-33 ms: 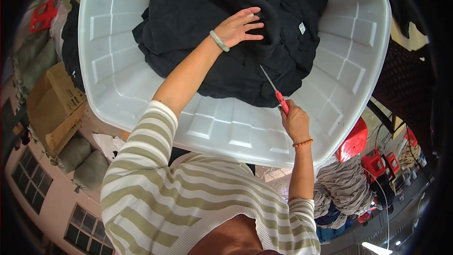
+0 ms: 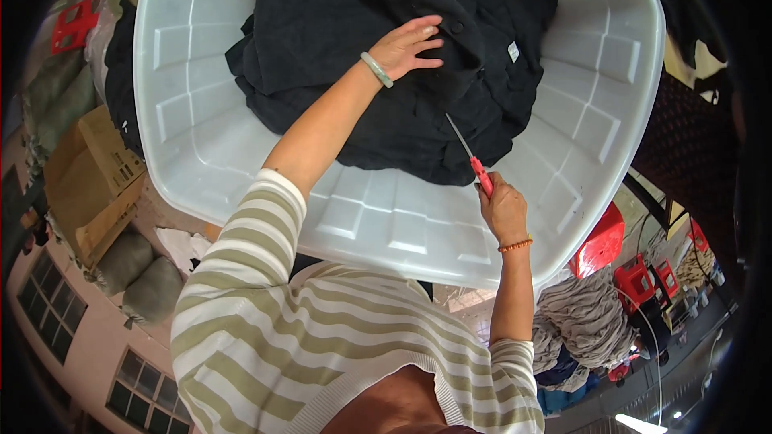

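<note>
A heap of black cloth garments (image 2: 322, 48) lies in a large white plastic tub (image 2: 370, 229). My left hand (image 2: 406, 48) rests on the heap with its fingers spread, holding nothing; a pale bangle is on the wrist. Beside its fingertips a dark round button (image 2: 457, 27) shows on the cloth. My right hand (image 2: 504, 207) is wrapped around the red handles of a pair of scissors (image 2: 480, 171), over the tub's near right part. The thin blades look closed and point up and left, their tip over the cloth's near edge. A small white label (image 2: 513, 51) shows on the heap's right side.
A brown cardboard box (image 2: 92, 177) and stuffed sacks (image 2: 153, 285) stand left of the tub. To the right are red plastic stools (image 2: 635, 280) and a pile of grey-beige cloth (image 2: 591, 313). The tub's raised rim runs close to my body.
My left hand has shifted very slightly left, and the button beside its fingertips shows more plainly. The scissors and my right hand are almost unmoved.
</note>
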Available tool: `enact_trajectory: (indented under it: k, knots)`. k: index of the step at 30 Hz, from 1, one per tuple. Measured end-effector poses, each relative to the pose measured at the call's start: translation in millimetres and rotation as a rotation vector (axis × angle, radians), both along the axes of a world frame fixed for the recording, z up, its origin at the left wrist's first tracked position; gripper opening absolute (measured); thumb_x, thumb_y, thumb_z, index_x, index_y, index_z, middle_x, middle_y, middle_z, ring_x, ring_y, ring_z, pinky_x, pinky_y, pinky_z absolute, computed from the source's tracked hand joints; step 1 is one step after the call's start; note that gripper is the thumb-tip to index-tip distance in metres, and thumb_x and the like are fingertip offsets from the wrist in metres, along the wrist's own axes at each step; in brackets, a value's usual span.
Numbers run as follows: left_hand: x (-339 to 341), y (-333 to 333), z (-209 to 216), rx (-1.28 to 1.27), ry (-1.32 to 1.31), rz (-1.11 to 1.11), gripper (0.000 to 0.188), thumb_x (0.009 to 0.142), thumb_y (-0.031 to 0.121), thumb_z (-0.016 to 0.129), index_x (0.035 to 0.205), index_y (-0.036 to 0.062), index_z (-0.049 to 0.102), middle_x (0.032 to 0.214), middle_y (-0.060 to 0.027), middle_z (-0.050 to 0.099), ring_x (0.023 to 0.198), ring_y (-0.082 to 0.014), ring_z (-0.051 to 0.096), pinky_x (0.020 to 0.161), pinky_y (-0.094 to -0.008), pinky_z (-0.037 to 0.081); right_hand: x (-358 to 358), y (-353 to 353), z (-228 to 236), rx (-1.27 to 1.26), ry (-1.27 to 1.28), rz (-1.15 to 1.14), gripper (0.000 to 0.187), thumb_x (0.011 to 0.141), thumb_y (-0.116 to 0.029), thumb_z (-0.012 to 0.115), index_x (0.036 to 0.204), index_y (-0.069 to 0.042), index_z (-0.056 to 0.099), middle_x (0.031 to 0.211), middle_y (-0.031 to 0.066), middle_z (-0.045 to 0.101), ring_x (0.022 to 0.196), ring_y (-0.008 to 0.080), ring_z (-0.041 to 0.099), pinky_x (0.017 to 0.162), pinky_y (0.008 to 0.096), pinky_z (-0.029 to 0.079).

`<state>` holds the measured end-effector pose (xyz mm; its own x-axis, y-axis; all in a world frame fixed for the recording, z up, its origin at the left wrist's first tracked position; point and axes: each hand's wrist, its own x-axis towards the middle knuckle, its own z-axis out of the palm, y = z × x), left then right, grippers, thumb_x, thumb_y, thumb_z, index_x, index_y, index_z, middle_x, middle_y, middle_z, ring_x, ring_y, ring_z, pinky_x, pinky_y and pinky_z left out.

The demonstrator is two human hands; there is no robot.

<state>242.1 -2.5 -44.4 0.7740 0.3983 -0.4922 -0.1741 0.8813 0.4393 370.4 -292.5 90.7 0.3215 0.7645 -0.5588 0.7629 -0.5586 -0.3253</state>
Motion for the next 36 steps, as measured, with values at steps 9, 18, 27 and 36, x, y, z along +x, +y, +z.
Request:
enact_trajectory:
  k: [9, 18, 27, 36]
  knots:
    - [36.2, 16.6, -73.8, -0.269, 0.302, 0.420, 0.075, 0.082, 0.011, 0.072, 0.140, 0.0087, 0.025, 0.128, -0.0164, 0.049, 0.109, -0.0304, 0.056, 0.085, -0.0505, 0.052, 10.4, -0.6, -3.4, -0.042, -0.021, -0.022, 0.024, 0.087, -0.027, 0.062, 0.098, -0.007, 0.059, 0.070, 0.0186, 0.063, 0.067, 0.0383, 0.062, 0.061, 0.0458, 0.048]
    - [82.3, 12.1, -92.0, 0.015, 0.651, 0.363, 0.081, 0.079, 0.006, 0.071, 0.143, 0.0096, 0.022, 0.129, -0.0173, 0.050, 0.115, -0.0310, 0.053, 0.090, -0.0447, 0.051, 35.0, 81.9, 4.2, -0.041, -0.018, -0.001, 0.027, 0.087, -0.029, 0.062, 0.096, -0.004, 0.058, 0.071, 0.0217, 0.062, 0.069, 0.0409, 0.061, 0.061, 0.0466, 0.047]
    - [52.9, -67.8, -96.1, 1.584, 0.721, -0.106, 0.056, 0.074, 0.043, 0.071, 0.118, 0.0095, 0.061, 0.132, -0.0158, 0.051, 0.135, -0.0365, 0.030, 0.111, -0.0513, 0.019, 57.2, 98.5, -5.2, -0.086, -0.101, 0.075, 0.030, 0.087, -0.032, 0.062, 0.090, -0.002, 0.059, 0.071, 0.0214, 0.063, 0.071, 0.0405, 0.062, 0.064, 0.0469, 0.049]
    - [21.8, -112.6, -103.1, 1.563, 0.684, -0.355, 0.014, 0.076, 0.020, 0.071, 0.087, 0.0136, 0.064, 0.078, -0.0006, 0.066, 0.091, -0.0227, 0.059, 0.091, -0.0399, 0.037, 52.2, 92.8, -11.3, -0.114, -0.074, 0.032, 0.029, 0.086, -0.032, 0.062, 0.092, -0.003, 0.059, 0.075, 0.0212, 0.064, 0.074, 0.0397, 0.063, 0.064, 0.0473, 0.049]
